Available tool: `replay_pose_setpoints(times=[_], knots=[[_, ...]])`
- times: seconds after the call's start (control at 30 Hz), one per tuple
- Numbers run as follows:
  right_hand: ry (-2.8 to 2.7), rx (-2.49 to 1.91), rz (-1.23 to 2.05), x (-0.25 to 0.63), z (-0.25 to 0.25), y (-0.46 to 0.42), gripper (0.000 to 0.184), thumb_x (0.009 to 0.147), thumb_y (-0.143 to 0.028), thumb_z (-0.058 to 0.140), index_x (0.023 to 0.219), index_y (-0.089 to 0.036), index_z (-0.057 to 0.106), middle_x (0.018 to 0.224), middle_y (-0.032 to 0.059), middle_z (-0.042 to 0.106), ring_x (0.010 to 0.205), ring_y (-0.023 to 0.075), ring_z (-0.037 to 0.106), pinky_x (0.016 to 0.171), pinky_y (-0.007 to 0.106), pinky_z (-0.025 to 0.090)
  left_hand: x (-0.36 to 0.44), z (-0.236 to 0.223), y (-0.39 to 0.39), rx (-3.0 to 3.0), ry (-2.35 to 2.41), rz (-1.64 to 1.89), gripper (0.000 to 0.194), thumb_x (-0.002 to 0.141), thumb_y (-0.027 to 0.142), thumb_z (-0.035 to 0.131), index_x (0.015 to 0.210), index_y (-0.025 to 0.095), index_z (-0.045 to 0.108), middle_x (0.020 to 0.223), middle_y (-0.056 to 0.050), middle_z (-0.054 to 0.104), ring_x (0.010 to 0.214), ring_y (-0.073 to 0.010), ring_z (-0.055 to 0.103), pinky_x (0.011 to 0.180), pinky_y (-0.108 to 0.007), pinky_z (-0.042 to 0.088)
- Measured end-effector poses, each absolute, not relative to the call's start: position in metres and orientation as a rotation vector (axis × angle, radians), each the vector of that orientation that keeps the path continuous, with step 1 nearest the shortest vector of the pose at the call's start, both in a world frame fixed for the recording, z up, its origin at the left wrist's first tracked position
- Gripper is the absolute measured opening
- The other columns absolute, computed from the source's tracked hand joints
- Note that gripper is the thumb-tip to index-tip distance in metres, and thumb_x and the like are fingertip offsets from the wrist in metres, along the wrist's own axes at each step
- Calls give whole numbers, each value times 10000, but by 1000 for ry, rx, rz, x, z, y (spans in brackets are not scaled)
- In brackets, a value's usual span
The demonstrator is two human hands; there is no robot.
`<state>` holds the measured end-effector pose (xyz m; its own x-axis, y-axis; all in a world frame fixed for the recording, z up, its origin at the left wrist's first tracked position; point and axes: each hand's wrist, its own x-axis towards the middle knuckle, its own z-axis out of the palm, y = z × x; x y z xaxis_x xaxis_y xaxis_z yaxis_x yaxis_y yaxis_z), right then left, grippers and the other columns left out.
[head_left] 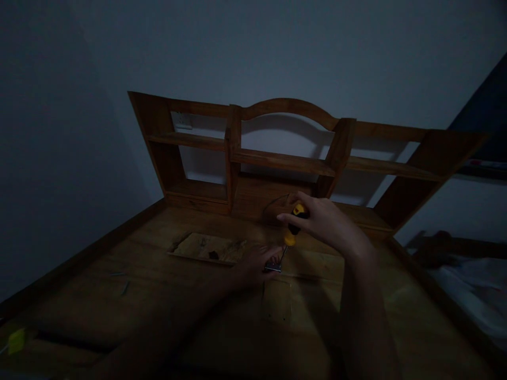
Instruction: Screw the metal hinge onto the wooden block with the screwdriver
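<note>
My right hand [321,219] is closed round the black and yellow handle of a screwdriver [292,232], held nearly upright with its tip down on a small metal fitting [273,267] on the wooden desk top [158,295]. My left hand [255,264] rests on the desk beside that fitting, fingers pinched against it. The scene is dim, so fine detail of the fitting is hard to make out.
A wooden shelf hutch [277,158] with an arched top stands at the back of the desk against a pale wall. A shallow recess [209,248] lies in the desk top left of my hands. A small yellow object [16,340] sits at the near left. Cloth lies at the right [475,285].
</note>
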<state>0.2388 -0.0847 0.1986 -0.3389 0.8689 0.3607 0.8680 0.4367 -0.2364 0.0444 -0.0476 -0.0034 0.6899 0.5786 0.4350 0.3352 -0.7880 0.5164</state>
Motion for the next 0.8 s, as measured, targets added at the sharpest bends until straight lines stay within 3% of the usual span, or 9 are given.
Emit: replay_pose_setpoints(times=[0.2, 0.33, 0.43, 0.63, 0.73, 0.8], knots=[[-2369, -1198, 209, 249, 194, -84, 379, 866, -278, 632, 1232, -284, 530, 1213, 37, 630, 1061, 203, 609, 889, 331, 456, 45, -1, -55, 2565, 829, 780, 505, 828, 273, 714, 1285, 255, 499, 1226, -53, 607, 1122, -238, 540, 950, -350, 435], [-2322, -1351, 206, 247, 195, -85, 258, 875, -409, 632, 1073, -251, 579, 975, 34, 680, 881, 206, 641, 741, 310, 466, 47, -2, -57, 2573, 864, 753, 454, 835, 244, 695, 1247, 264, 505, 1225, -40, 606, 1125, -234, 529, 965, -347, 421], [-2248, -1520, 149, 242, 196, -85, 274, 886, -491, 583, 967, -230, 585, 779, 27, 656, 730, 212, 631, 652, 320, 444, 48, -1, -57, 2553, 863, 769, 501, 841, 235, 687, 1292, 264, 471, 1231, -40, 600, 1129, -223, 527, 984, -342, 410], [-2302, -1253, 186, 237, 195, -88, 269, 858, -214, 576, 1125, -243, 571, 1138, 58, 648, 1024, 204, 621, 884, 341, 462, 47, 1, -56, 2533, 915, 709, 344, 839, 273, 668, 1155, 231, 540, 1125, -52, 613, 1057, -225, 548, 918, -331, 435], [-2291, -1373, 96, 228, 194, -89, 195, 932, -293, 515, 1102, -216, 571, 1048, 77, 674, 964, 232, 648, 822, 367, 485, 47, 0, -55, 2508, 907, 695, 343, 838, 271, 660, 1154, 242, 528, 1132, -45, 611, 1060, -221, 549, 923, -329, 434], [-2248, -1521, -21, 222, 193, -89, 252, 955, -389, 480, 1097, -199, 565, 955, 89, 687, 878, 270, 670, 746, 397, 494, 47, -1, -55, 2486, 893, 699, 334, 833, 261, 661, 1138, 248, 524, 1119, -34, 616, 1042, -213, 554, 916, -319, 435]])
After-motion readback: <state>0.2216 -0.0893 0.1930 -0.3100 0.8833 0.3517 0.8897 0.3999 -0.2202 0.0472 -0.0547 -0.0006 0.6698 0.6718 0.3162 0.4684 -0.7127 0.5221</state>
